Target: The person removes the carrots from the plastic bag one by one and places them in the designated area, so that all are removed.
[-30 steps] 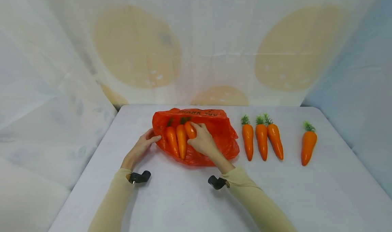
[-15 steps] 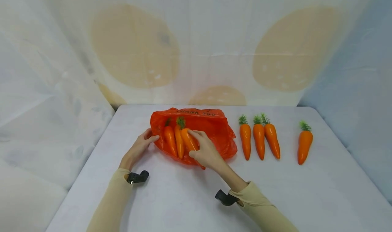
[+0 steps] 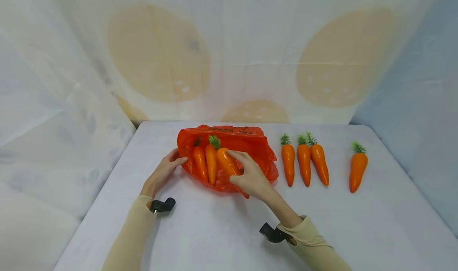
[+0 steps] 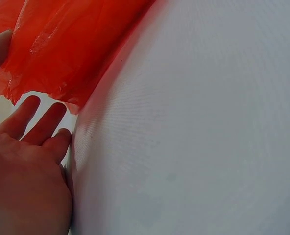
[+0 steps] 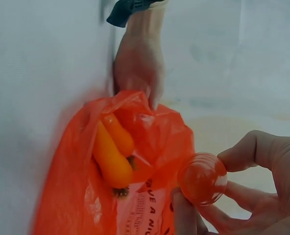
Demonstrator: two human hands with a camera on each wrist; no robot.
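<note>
Right: your right hand (image 3: 254,179) has its fingers and thumb clamped on a plastic-looking orange carrot (image 3: 228,163). The carrot slants, its thick end over the mouth of the red plastic bag (image 3: 250,140), its tip pointing toward you past the bag's near edge. The right wrist view shows it nearly end-on in your grip.

Left: your left hand (image 3: 165,169) is at the bag's left edge, thumb against the film. The left wrist view shows three fingers apart and nearly straight; cannot tell whether thumb and forefinger pinch the edge.

In the bag: a left carrot (image 3: 200,163) and a middle carrot (image 3: 212,164), side by side, green tops away from you.

To the right, on the white table (image 3: 207,231): three loose carrots (image 3: 304,165) close together, and a lone carrot (image 3: 358,172) farther right, well apart from the bag.
</note>
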